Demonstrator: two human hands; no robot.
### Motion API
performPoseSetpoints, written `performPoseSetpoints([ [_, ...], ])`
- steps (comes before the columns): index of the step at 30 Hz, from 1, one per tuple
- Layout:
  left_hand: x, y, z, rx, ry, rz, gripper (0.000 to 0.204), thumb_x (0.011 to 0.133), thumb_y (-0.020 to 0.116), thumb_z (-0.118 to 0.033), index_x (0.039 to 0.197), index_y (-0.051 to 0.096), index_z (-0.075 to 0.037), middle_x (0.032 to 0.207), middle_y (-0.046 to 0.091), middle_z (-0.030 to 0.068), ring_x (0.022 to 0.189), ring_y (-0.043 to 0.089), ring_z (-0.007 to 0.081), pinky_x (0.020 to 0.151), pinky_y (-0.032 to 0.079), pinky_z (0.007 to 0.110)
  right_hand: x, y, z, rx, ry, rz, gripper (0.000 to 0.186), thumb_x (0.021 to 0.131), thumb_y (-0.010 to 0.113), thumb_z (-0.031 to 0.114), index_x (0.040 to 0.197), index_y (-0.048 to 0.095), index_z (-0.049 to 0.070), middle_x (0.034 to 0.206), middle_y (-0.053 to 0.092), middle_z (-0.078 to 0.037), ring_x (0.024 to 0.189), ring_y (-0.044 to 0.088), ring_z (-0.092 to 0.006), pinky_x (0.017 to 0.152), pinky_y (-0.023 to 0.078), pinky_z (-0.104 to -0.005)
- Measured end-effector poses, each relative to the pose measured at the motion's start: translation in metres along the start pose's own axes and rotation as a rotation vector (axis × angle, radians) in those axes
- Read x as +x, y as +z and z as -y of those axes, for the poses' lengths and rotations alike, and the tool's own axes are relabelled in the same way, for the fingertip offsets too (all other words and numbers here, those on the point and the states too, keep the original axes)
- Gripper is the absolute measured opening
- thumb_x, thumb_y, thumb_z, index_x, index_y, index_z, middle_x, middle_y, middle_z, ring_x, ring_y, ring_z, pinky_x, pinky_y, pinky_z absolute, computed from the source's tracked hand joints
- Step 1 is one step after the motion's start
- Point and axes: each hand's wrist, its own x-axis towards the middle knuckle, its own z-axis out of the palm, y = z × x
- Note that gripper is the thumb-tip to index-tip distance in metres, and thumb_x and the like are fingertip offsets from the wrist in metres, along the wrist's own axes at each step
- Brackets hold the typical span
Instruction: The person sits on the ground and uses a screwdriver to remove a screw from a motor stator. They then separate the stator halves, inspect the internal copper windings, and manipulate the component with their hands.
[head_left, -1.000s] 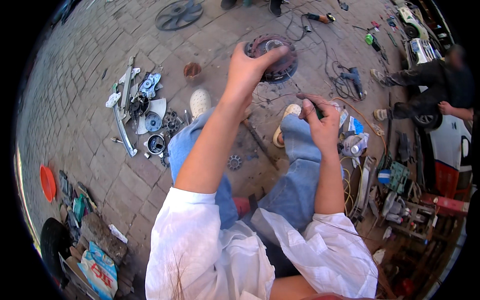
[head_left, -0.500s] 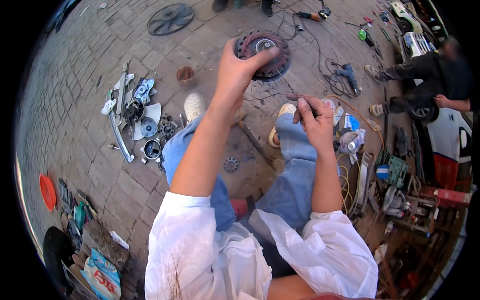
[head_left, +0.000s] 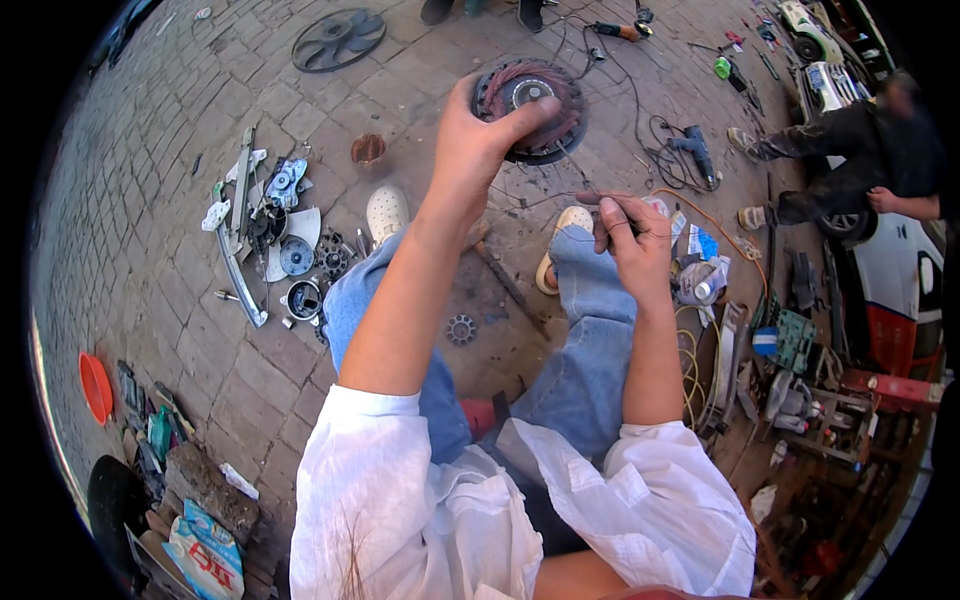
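Left hand [head_left: 478, 140]: raised far from the body, fingers and thumb clamped on the near-left rim of a round motor stator [head_left: 533, 108] with reddish copper windings and a pale centre; the stator is held up above the brick floor [head_left: 150, 200], far centre in the scene.

Right hand [head_left: 630, 235]: lower and to the right, above the right knee, fingers curled together around a thin dark tool [head_left: 592, 198] whose end juts out to the left; what kind of tool it is cannot be told.

Person: seated, white shirt sleeves, blue jeans [head_left: 585, 340], 2 pale shoes [head_left: 386, 212] on the floor.

Floor, left: cluster of dismantled metal parts [head_left: 275, 240], including round housings and a long curved bar; small rusty cup [head_left: 368, 149] just beyond it; dark fan wheel [head_left: 338, 38] far left; small gear [head_left: 460, 328] between the legs; orange disc [head_left: 95, 386] near left edge.

Floor, right: coiled cables [head_left: 690, 360], a drill [head_left: 692, 152], assorted tools and scrap.

Far right: another person [head_left: 860, 150] crouched beside a white vehicle [head_left: 900, 270], well apart from both hands.
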Motion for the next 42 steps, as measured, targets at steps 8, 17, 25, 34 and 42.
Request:
performPoseSetpoints([
  [8,-0.001,-0.003,-0.001,-0.035,-0.088,0.027,0.062,0.079,0.078,-0.027,0.125,0.048,0.001,0.109,0.063,0.0098,0.095,0.065,0.0160,0.081,0.056,0.030,0.000,-0.002,-0.004,0.131,0.075,0.047,0.020,0.095,0.058,0.014,0.102,0.068,-0.002,0.086,0.070,-0.004,0.056,0.050,-0.0040,0.049,0.037,-0.0196],
  [17,-0.002,-0.003,-0.004,-0.070,-0.136,0.047,0.060,0.080,0.077,-0.028,0.124,0.049,0.002,0.108,0.063,0.0098,0.094,0.065,0.0155,0.081,0.056,0.030,0.001,-0.001,-0.009,0.137,0.029,0.038,0.018,0.095,0.058,0.013,0.102,0.068,0.000,0.093,0.072,-0.007,0.055,0.050,-0.0045,0.047,0.036,-0.0193],
  [25,-0.001,-0.003,-0.004,-0.044,-0.090,0.047,0.054,0.082,0.075,-0.027,0.122,0.051,0.001,0.106,0.064,0.0087,0.092,0.065,0.0146,0.080,0.056,0.030,-0.002,-0.006,-0.019,0.651,-0.155,0.071,0.020,0.097,0.054,0.015,0.108,0.065,0.002,0.097,0.070,-0.016,0.053,0.048,-0.0066,0.044,0.035,-0.0200],
  [34,-0.001,-0.010,-0.004,-0.039,-0.094,-0.027,0.062,0.079,0.077,-0.028,0.125,0.049,0.001,0.110,0.063,0.0093,0.093,0.065,0.0152,0.079,0.056,0.029,0.000,0.004,-0.003,-0.003,-0.055,0.003,0.022,0.095,0.058,0.014,0.101,0.068,-0.004,0.069,0.060,-0.003,0.055,0.048,-0.0055,0.052,0.039,-0.0214],
  [42,0.001,-0.007,0.001,0.004,-0.089,-0.007,0.064,0.077,0.079,-0.028,0.125,0.049,0.002,0.109,0.063,0.0105,0.094,0.065,0.0160,0.078,0.055,0.030,0.002,0.007,0.001,-0.055,-0.040,-0.006,0.017,0.094,0.058,0.008,0.100,0.069,-0.004,0.075,0.065,-0.003,0.056,0.048,-0.0052,0.054,0.041,-0.0212],
])
